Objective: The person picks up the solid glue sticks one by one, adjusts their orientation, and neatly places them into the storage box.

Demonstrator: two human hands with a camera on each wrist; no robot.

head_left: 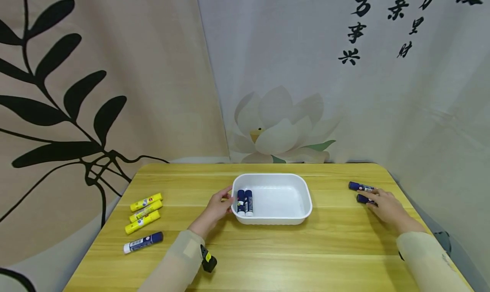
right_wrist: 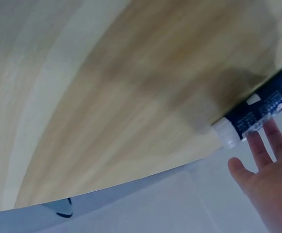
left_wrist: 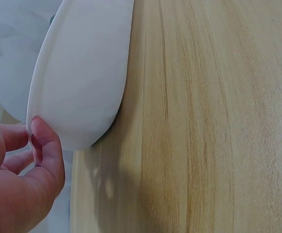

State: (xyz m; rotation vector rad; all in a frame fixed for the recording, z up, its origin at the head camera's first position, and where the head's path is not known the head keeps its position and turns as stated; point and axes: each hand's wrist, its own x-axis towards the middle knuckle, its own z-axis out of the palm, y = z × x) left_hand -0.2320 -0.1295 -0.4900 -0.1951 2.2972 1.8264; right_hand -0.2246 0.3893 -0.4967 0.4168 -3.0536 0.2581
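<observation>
My left hand [head_left: 219, 204] pinches the left rim of a white tray [head_left: 283, 220], thumb and finger meeting on its edge in the left wrist view. Two blue glue sticks [head_left: 249, 201] with white ends lie side by side at the tray's left. At the table's right, my right hand [head_left: 391, 211] has its fingers about the nearer blue glue stick [head_left: 363, 198]; the palm side hides part of it. Just beyond lies another blue glue stick [head_left: 358, 186], overlapped by the fingers. The right wrist view shows fingertips against a blue glue stick [right_wrist: 257, 108] with a white end.
Three yellow glue sticks [head_left: 145, 211] lie in a row at the table's left, with one blue-and-white glue stick [head_left: 143, 242] nearer me. The wooden table [head_left: 306, 258] ends at a patterned curtain [head_left: 172, 92]. A black device [head_left: 208, 260] is strapped to my left wrist.
</observation>
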